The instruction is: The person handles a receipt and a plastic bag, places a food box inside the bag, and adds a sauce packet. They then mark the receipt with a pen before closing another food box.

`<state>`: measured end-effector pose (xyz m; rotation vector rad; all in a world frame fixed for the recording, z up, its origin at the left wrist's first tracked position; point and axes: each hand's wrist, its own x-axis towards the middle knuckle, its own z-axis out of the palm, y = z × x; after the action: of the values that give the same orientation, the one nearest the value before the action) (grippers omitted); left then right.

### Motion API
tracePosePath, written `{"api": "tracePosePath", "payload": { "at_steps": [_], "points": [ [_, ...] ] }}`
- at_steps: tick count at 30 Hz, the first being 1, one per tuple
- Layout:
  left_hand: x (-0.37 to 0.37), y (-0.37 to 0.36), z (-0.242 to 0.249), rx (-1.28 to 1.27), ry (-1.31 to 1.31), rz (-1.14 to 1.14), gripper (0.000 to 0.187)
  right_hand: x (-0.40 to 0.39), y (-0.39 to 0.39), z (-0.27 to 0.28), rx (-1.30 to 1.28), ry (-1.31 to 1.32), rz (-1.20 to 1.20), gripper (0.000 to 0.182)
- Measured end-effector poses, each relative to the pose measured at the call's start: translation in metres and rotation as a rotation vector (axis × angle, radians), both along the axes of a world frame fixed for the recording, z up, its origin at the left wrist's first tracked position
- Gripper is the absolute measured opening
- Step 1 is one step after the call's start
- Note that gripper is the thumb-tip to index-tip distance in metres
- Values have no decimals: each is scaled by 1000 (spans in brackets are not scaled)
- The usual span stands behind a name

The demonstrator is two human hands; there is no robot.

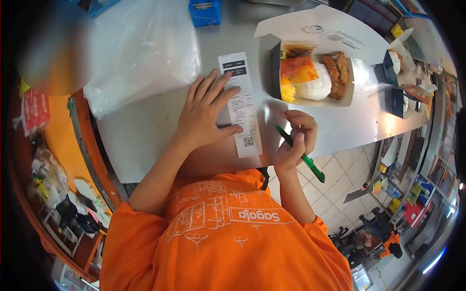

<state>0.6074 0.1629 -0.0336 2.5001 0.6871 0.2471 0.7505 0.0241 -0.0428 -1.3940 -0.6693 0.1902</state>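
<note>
My left hand (206,109) lies flat with fingers spread on a long printed receipt (245,109), which has a dark header at the top and a square code near its lower end. My right hand (297,138) is closed around a green pen (315,169), just right of the receipt and above the table's near edge. Beyond my right hand, an open food box (276,72) holds white rice (316,85), brown fried pieces (336,72), a reddish-orange item (297,70) and something yellow.
Clear plastic bags (145,53) cover the metal table (131,145) at the left. A blue object (205,12) sits at the far edge. More food boxes (403,104) stand at the right. Another person in orange (391,243) is at the lower right.
</note>
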Motion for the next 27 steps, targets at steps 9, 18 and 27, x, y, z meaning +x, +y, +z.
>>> {"api": "tracePosePath", "payload": {
  "at_steps": [9,18,27],
  "points": [
    [-1,-2,-2,-3,-27,42,75,-25,30,9,-490,85,145,17],
    [-3,-1,-6,-4,-55,52,75,-33,29,-9,-457,-97,132,37],
    [-3,-2,-6,8,-40,53,73,-36,30,-11,-488,-178,48,32]
  ]
}}
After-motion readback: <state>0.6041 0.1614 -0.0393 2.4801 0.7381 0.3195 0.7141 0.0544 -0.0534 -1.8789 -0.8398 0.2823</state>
